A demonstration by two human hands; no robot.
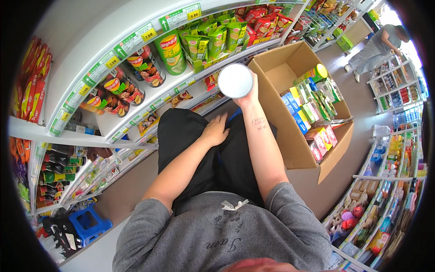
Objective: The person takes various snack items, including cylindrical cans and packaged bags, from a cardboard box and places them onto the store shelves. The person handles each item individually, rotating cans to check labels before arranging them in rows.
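Observation:
In my right hand (pixel 250 92) is a round can (pixel 235 81), its pale flat end turned up at me; the rest of its body is hidden below. The can is between the snack shelf and an open cardboard box (pixel 282 136). My left hand (pixel 215 130) is empty over my lap, fingers loosely spread. Ahead on the shelf stand a green Lay's chip canister (pixel 171 52) and several dark Lay's canisters (pixel 146 66). Bags of green-packed chips (pixel 217 39) sit in a display carton beside them.
Inside the box are a green canister with a yellow lid (pixel 314 73), blue cartons (pixel 295 112) and pink cartons (pixel 323 141). A blue plastic stool (pixel 89 224) stands at lower left. Stocked shelves (pixel 365 204) curve along the right. Another person (pixel 377 51) bends over a far rack.

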